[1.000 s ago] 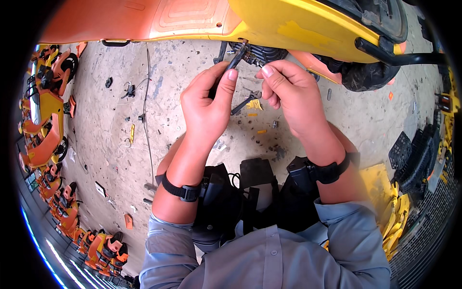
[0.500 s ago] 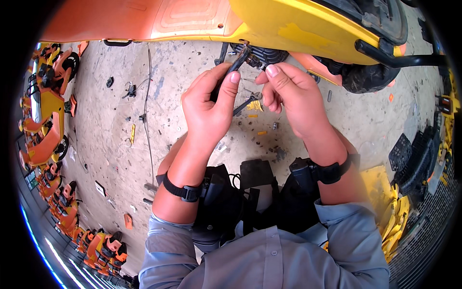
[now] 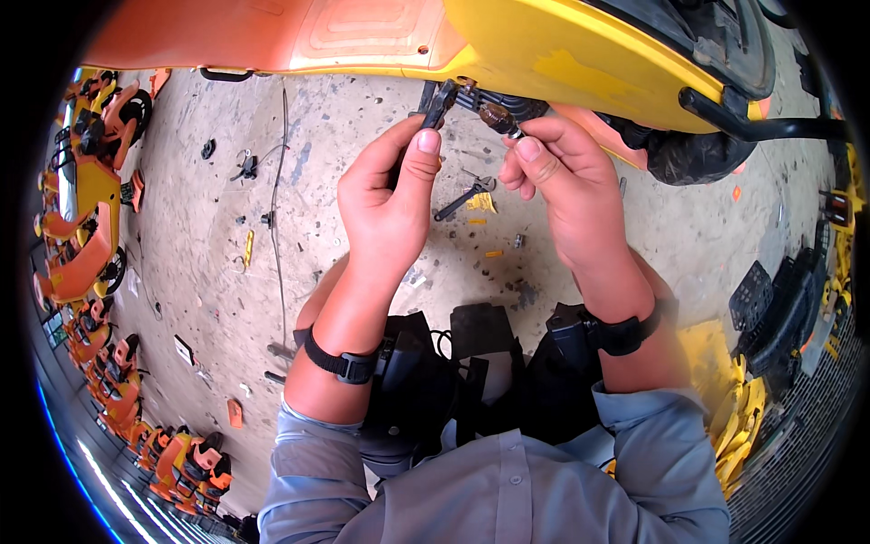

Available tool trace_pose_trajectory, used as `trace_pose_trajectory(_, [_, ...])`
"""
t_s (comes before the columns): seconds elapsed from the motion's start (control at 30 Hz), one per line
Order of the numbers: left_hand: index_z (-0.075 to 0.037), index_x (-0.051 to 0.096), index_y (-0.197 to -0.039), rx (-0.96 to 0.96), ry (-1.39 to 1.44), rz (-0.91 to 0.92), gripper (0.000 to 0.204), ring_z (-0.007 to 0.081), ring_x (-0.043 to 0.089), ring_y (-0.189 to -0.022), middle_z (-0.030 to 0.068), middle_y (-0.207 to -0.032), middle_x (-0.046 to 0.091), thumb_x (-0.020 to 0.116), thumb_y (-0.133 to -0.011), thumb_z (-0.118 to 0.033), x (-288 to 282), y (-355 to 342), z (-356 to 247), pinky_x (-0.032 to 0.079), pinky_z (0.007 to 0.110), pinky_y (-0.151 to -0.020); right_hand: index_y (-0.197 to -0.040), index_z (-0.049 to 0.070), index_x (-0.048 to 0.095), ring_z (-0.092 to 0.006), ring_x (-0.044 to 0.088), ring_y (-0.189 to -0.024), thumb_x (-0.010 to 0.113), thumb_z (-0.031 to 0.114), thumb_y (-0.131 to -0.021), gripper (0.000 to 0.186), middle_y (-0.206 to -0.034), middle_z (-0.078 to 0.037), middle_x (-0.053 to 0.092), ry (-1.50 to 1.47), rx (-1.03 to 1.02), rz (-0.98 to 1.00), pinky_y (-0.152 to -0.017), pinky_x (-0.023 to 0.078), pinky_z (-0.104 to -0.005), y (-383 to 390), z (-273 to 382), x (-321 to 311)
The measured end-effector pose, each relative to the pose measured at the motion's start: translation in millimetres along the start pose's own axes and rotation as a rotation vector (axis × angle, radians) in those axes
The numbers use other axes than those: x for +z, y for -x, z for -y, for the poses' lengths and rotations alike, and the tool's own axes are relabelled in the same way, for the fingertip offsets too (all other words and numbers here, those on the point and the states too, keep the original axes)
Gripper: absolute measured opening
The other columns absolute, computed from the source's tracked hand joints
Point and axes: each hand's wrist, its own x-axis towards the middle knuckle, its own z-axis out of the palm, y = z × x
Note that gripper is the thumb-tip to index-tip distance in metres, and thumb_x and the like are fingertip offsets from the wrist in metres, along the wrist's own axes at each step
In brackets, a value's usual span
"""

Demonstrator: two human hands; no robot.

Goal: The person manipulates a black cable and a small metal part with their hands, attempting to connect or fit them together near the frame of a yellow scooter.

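My left hand [image 3: 390, 195] is closed around a dark hand tool [image 3: 441, 103] with a blunt, jaw-like head; most of its handle is hidden in the palm. Thumb and fingers of my right hand [image 3: 560, 172] pinch the light metal end of a brown, rusty-looking cylindrical part [image 3: 498, 118]. That part lies just right of the tool's head, below the yellow and orange body [image 3: 507, 50] of a vehicle. Whether it is joined to the vehicle I cannot tell. On the floor between my hands lies an adjustable wrench [image 3: 464, 199].
A thin cable [image 3: 279, 199] runs along the stained concrete floor at left, among small scattered parts. Orange and yellow vehicles [image 3: 86, 227] line the far left. A black bar [image 3: 770, 120] juts out at upper right. Yellow panels [image 3: 739, 426] and black grilles [image 3: 770, 299] lie at right.
My left hand has shifted slightly left, and the tool's head now stands apart from the brown part. My right hand has moved a little right and down, still pinching the part's end.
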Motion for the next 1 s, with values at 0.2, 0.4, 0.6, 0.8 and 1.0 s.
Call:
trace_pose_trajectory(0.2, [0.002,0.068,-0.110,-0.073,0.103,0.068,0.027,0.0040,0.049,-0.057,0.0016,-0.076,0.062,0.059,-0.101,-0.021,-2,3,-5,0.040,0.019,-0.052,-0.104,0.001,0.063,-0.0122,0.058,-0.081,0.053,0.023,-0.103,0.024,-0.084,-0.006,0.066,0.003,-0.029,0.030,-0.073,0.043,-0.0258,1,1,1])
trace_pose_trajectory(0.4, [0.006,0.065,-0.109,-0.266,0.357,0.210,0.039,0.0081,0.050,-0.052,0.0048,-0.074,0.062,0.049,-0.105,-0.030,-5,5,-13,0.043,0.022,-0.049,-0.103,0.000,0.063,-0.0114,0.059,-0.079,0.050,0.026,-0.104,0.029,-0.083,-0.005,0.066,0.006,-0.016,0.053,-0.073,0.043,-0.0251,4,4,2])
trace_pose_trajectory(0.6, [0.007,0.059,-0.109,-0.474,0.501,0.295,0.047,0.0115,0.045,-0.045,0.0068,-0.064,0.054,0.039,-0.106,-0.036,-2,9,-28,0.040,0.025,-0.045,-0.101,0.001,0.064,-0.0083,0.059,-0.074,0.051,0.026,-0.104,0.028,-0.079,-0.003,0.066,-0.059,-0.044,0.008,-0.070,0.043,-0.0222,8,8,6])
trace_pose_trajectory(0.8, [0.006,0.060,-0.110,-0.491,0.565,0.342,0.046,0.0115,0.047,-0.046,0.0063,-0.066,0.055,0.041,-0.106,-0.035,-5,6,-23,0.042,0.024,-0.046,-0.101,0.000,0.063,-0.0081,0.058,-0.074,0.051,0.025,-0.104,0.028,-0.078,-0.003,0.066,-0.036,-0.084,-0.001,-0.069,0.043,-0.0221,7,9,5])
trace_pose_trajectory(1.0, [0.003,0.065,-0.109,-0.328,0.452,0.334,0.038,0.0090,0.052,-0.056,0.0030,-0.072,0.059,0.048,-0.105,-0.031,-6,4,-13,0.045,0.022,-0.053,-0.100,0.000,0.062,-0.0074,0.058,-0.075,0.054,0.020,-0.103,0.022,-0.078,-0.002,0.064,0.049,-0.144,0.009,-0.068,0.044,-0.0214,8,8,5])
